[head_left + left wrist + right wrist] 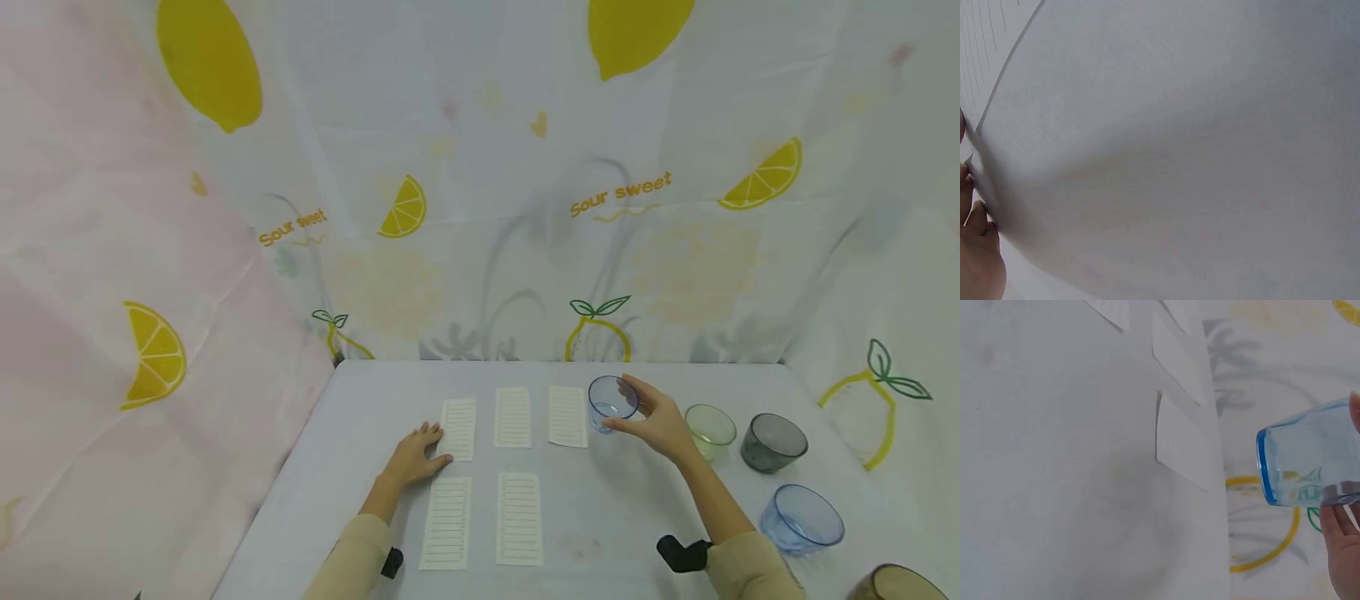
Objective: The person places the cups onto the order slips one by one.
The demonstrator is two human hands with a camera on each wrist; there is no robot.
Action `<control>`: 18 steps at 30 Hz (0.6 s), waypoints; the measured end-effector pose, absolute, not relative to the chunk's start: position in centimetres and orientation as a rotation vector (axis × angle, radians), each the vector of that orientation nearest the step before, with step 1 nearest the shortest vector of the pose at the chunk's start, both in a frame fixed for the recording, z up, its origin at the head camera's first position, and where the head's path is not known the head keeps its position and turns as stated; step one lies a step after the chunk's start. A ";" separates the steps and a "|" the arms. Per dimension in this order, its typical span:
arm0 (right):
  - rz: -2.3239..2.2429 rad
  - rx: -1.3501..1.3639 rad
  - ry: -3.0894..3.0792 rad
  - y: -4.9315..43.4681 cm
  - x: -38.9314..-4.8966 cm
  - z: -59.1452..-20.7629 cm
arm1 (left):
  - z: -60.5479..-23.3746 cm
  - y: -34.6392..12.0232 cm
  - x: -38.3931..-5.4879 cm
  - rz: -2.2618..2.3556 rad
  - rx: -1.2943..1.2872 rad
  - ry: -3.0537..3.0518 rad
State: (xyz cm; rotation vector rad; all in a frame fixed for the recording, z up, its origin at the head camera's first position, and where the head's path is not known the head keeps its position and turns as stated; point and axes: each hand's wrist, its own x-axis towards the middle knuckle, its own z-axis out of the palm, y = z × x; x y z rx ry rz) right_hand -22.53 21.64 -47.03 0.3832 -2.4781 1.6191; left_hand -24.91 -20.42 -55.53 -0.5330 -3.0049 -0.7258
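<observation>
My right hand (656,421) grips a clear blue glass cup (612,404) between thumb and fingers, just right of the top-right lined paper slip (567,417). In the right wrist view the same cup, with its darker blue rim, is at the right edge. My left hand (415,455) rests on the table with its fingers spread, fingertips and thumb at the left and lower edges of the top-left paper slip (459,429). Only part of that hand shows in the left wrist view, near a lined slip (988,47).
Further slips include a top middle one (512,418) and two below, left (446,523) and right (519,518). Along the right stand green (708,429), grey (772,443), blue (801,521) and amber (900,583) glass bowls. A lemon-print curtain (480,167) hangs behind.
</observation>
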 end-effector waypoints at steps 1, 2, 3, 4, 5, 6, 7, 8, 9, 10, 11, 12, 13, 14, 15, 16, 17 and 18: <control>1.628 0.391 -2.472 21.5 -22.9 -46.9 | -55.5 -20.4 -24.9 -0.734 -0.536 -3.006; 1.645 0.399 -2.469 21.3 -23.2 -46.8 | -55.5 -20.3 -24.9 -0.737 -0.532 -3.009; 1.663 0.406 -2.465 21.2 -23.5 -46.8 | -55.5 -20.3 -25.0 -0.745 -0.523 -3.018; 1.671 0.410 -2.465 21.0 -23.9 -46.7 | -55.5 -20.3 -25.0 -0.751 -0.511 -3.027; 1.673 0.414 -2.467 20.8 -24.1 -46.6 | -55.5 -20.3 -25.0 -0.753 -0.501 -3.035; 1.687 0.420 -2.465 20.6 -24.4 -46.5 | -55.5 -20.2 -25.0 -0.750 -0.491 -3.040; 1.697 0.429 -2.463 20.5 -24.7 -46.5 | -55.5 -20.2 -25.0 -0.745 -0.482 -3.044; 1.712 0.439 -2.455 20.2 -25.0 -46.4 | -55.5 -20.2 -25.0 -0.744 -0.476 -3.047; 1.727 0.450 -2.444 20.0 -25.2 -46.4 | -55.4 -20.2 -25.0 -0.747 -0.470 -3.051; 1.739 0.462 -2.433 19.8 -25.5 -46.4 | -55.4 -20.2 -25.0 -0.745 -0.468 -3.052; 1.753 0.474 -2.425 19.5 -25.7 -46.4 | -55.4 -20.2 -25.0 -0.744 -0.465 -3.055; 1.773 0.488 -2.415 19.3 -26.0 -46.4 | -55.3 -20.2 -25.0 -0.737 -0.469 -3.052; 1.775 0.498 -2.416 19.0 -26.2 -46.4 | -55.3 -20.2 -25.1 -0.740 -0.466 -3.055; 1.782 0.502 -2.415 18.7 -26.4 -46.3 | -55.2 -20.2 -25.0 -0.741 -0.464 -3.057; 1.781 0.507 -2.422 18.4 -26.7 -46.4 | -55.2 -20.2 -25.1 -0.740 -0.464 -3.057; 1.782 0.509 -2.428 18.1 -26.9 -46.4 | -55.2 -20.2 -25.1 -0.738 -0.463 -3.057; 1.778 0.517 -2.434 17.8 -27.1 -46.4 | -55.1 -20.2 -25.1 -0.741 -0.463 -3.057; 1.783 0.524 -2.434 17.5 -27.3 -46.3 | -55.2 -20.2 -25.1 -0.749 -0.461 -3.055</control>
